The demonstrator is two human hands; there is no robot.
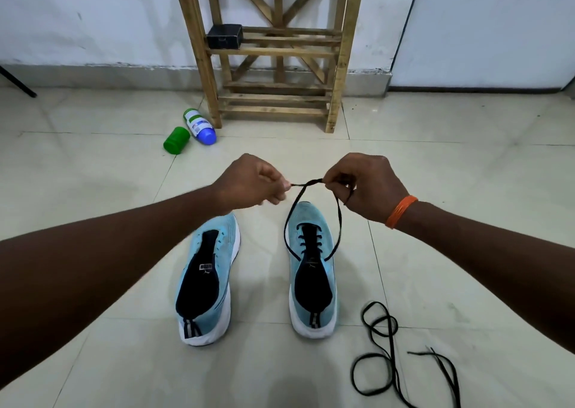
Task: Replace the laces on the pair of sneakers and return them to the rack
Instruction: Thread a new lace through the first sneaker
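The left hand [252,183] and right hand [364,186] each pinch an end of the lace [311,183], lifted over the right sneaker [312,270] on the floor, I judge to even both sides; the left sneaker [207,277] sits unlaced beside it (spare lace [389,334] nearby)

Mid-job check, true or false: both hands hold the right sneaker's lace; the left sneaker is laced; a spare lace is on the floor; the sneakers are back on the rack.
1. The left hand and right hand both pinch the lace threaded in the right sneaker: true.
2. The left sneaker is laced: false, its eyelets are bare.
3. A loose lace lies on the floor, right of the sneakers: true.
4. Both sneakers stand on the rack: false, they are on the floor; the rack holds a black box.
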